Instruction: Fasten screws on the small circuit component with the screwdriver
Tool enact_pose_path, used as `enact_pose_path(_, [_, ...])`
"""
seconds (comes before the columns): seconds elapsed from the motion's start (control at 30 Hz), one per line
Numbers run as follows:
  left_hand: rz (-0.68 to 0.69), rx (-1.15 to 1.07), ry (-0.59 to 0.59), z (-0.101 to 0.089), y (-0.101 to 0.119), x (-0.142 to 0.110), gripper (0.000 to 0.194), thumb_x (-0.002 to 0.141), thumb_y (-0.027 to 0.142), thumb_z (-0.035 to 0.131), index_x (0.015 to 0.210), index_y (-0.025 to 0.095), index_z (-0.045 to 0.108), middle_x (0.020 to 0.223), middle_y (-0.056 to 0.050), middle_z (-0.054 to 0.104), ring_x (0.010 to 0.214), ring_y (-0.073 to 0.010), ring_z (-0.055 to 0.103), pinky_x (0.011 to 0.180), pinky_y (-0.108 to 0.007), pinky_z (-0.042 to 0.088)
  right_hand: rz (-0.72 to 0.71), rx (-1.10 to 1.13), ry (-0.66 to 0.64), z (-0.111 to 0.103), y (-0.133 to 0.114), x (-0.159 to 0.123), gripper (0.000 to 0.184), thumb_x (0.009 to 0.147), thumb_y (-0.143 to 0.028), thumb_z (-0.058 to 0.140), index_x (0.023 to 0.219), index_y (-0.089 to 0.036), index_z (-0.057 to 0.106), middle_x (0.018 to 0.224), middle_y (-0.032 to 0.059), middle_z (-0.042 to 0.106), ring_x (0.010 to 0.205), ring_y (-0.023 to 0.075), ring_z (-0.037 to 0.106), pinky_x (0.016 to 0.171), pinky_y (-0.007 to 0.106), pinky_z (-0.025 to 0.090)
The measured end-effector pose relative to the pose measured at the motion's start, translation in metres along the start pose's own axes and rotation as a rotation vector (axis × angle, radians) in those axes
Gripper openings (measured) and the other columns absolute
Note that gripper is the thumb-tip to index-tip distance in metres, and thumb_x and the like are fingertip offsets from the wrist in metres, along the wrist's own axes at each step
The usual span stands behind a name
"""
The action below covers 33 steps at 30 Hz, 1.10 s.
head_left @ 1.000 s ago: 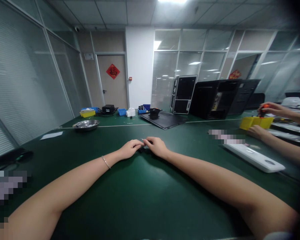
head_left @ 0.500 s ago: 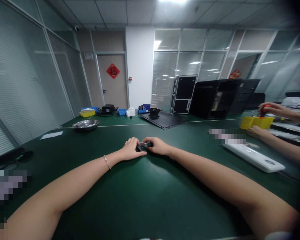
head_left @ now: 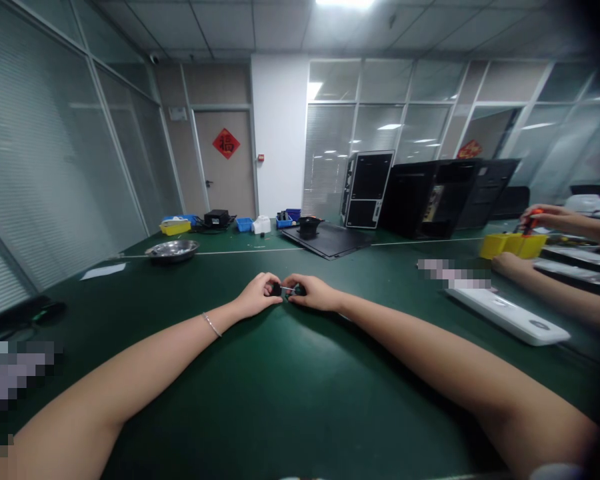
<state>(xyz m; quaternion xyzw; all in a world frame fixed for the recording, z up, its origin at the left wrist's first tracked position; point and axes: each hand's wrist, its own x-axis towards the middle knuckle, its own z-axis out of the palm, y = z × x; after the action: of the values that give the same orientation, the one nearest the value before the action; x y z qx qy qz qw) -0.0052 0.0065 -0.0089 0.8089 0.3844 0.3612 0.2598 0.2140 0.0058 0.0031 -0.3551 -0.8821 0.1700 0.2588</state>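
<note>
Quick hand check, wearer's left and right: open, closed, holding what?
Left hand: closed on a small black part, its shape mostly hidden.
Right hand: closed on a thin-shafted tool, exact type unclear.

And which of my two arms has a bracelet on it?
The left one: a thin silvery bracelet sits behind the left hand; the right hand shows none.

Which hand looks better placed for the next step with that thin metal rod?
Probably the right hand: it holds the thin metal rod, which points toward the small black piece. The left hand is busy holding that piece.
</note>
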Motion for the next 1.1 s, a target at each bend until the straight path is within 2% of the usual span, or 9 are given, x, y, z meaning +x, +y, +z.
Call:
enact_pose_path(0.1, [-0.038, -0.225, -0.041, 0.0, -0.003, 0.002, 0.043, 0.066, 0.022, 0.077, 0.101, 0.017, 0.053, 0.088, 0.0, 0.056, 0.071, -0.0126, 0.056, 0.071, -0.029, 0.047, -0.003, 0.009, 0.039, 0.001, 0.0, -0.002, 0.038, 0.076, -0.022, 0.068, 0.113, -0.018, 0.059, 0.101, 0.0041, 0.068, 0.088, 0.0175, 0.062, 0.081, 0.029, 0.047])
enact_pose_path(0.17, [-0.035, -0.315, -0.058, 0.001, -0.002, 0.003, 0.046, 0.066, 0.024, 0.078, 0.103, 0.017, 0.052, 0.088, -0.001, 0.059, 0.071, -0.0119, 0.057, 0.071, -0.028, 0.046, -0.03, 0.035, 0.118, 0.004, -0.002, -0.003, 0.036, 0.078, -0.025, 0.067, 0.112, -0.018, 0.058, 0.097, 0.0032, 0.067, 0.082, 0.0159, 0.06, 0.077, 0.028, 0.046])
enact_pose_path(0.27, [-0.015, -0.363, -0.075, 0.002, 0.0, 0.002, 0.048, 0.068, 0.027, 0.079, 0.105, 0.017, 0.05, 0.09, -0.003, 0.065, 0.073, -0.0125, 0.06, 0.072, -0.029, 0.045, -0.088, 0.094, 0.285, 0.007, -0.007, -0.005, 0.035, 0.081, -0.027, 0.064, 0.113, -0.019, 0.055, 0.095, 0.0029, 0.063, 0.078, 0.0144, 0.056, 0.073, 0.027, 0.046])
enact_pose_path(0.33, [-0.009, -0.36, -0.092, 0.002, 0.0, 0.002, 0.048, 0.069, 0.029, 0.078, 0.105, 0.017, 0.05, 0.089, -0.004, 0.068, 0.073, -0.0131, 0.061, 0.072, -0.029, 0.045, -0.113, 0.133, 0.345, 0.01, -0.011, -0.006, 0.037, 0.081, -0.027, 0.063, 0.116, -0.019, 0.052, 0.096, 0.0032, 0.061, 0.077, 0.014, 0.054, 0.072, 0.027, 0.046])
enact_pose_path(0.6, [0.03, -0.277, -0.118, 0.002, 0.0, 0.0, 0.047, 0.071, 0.028, 0.078, 0.107, 0.018, 0.05, 0.085, -0.002, 0.07, 0.073, -0.0143, 0.062, 0.075, -0.029, 0.045, -0.157, 0.19, 0.317, 0.011, -0.023, -0.007, 0.039, 0.081, -0.024, 0.061, 0.118, -0.021, 0.049, 0.097, 0.003, 0.059, 0.078, 0.014, 0.052, 0.07, 0.027, 0.045])
enact_pose_path(1.1, [0.059, -0.203, -0.13, 0.001, 0.005, -0.002, 0.044, 0.073, 0.029, 0.075, 0.107, 0.018, 0.049, 0.079, 0.001, 0.066, 0.071, -0.0141, 0.059, 0.075, -0.03, 0.045, -0.199, 0.088, 0.316, 0.013, -0.023, -0.007, 0.033, 0.081, -0.019, 0.06, 0.112, -0.02, 0.051, 0.099, 0.0041, 0.06, 0.076, 0.0142, 0.051, 0.07, 0.027, 0.044])
